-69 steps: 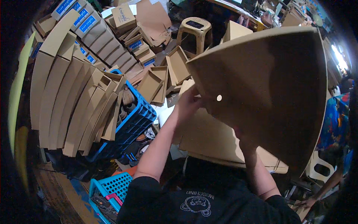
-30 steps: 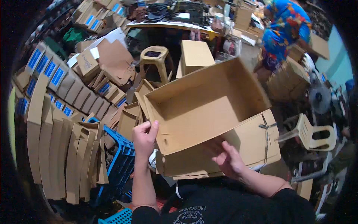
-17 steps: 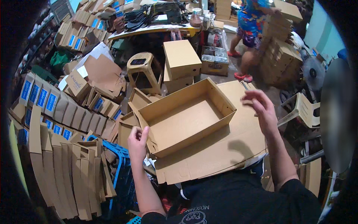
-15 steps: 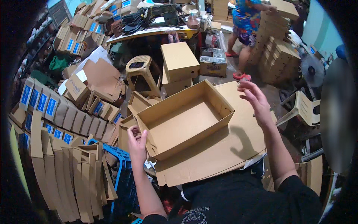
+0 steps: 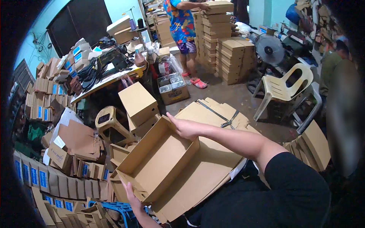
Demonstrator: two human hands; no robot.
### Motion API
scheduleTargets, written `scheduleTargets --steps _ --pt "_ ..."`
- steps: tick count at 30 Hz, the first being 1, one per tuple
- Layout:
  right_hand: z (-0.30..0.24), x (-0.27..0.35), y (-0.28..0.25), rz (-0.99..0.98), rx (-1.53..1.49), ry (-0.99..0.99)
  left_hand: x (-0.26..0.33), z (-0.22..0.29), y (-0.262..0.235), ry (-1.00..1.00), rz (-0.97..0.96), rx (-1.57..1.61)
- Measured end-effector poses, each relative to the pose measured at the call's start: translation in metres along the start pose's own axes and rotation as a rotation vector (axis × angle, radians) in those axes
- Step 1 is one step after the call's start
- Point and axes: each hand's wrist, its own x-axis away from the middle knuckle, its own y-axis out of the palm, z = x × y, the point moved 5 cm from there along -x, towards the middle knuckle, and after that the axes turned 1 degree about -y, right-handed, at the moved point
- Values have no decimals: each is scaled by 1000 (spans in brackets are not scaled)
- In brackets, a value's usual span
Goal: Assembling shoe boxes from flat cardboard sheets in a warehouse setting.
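Observation:
An open, shallow cardboard box [image 5: 157, 154] lies tilted across my front, its inside bare. My right hand [image 5: 185, 128] grips the box's far end wall, thumb up along the outer side and fingers hidden inside the box. At the near left end, my left hand [image 5: 133, 197] holds the end wall, with part of its fingers out of sight behind the cardboard. Beneath the box is a stack of flat cardboard sheets [image 5: 216, 159], with a dark strap [image 5: 216, 114] across its far part.
Closed boxes [image 5: 138, 102] and a plastic stool [image 5: 108, 123] stand beyond the box. Folded cartons [image 5: 64, 186] fill the left side. On the right are a white plastic chair [image 5: 285, 85] and a fan [image 5: 270, 49]. Another person [image 5: 182, 26] handles tall box stacks [image 5: 216, 34] at the back.
My right hand has come down from the air onto the box's far end. My left hand stays at the near end. The view has swung right and up; the other person remains by the stacks.

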Motion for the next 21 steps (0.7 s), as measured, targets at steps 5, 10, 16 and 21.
scheduleTargets --steps 5,10,16,21 --pt "-11 17 -11 -68 -1 130 3 24 25 123 -13 -158" --pt "2 -1 -1 -13 -143 147 -3 3 15 -54 27 82" --pt "8 0 -5 109 -215 73 -11 -18 12 27 43 147" --pt "12 -7 3 32 -413 -174 -4 -2 31 -185 177 175"
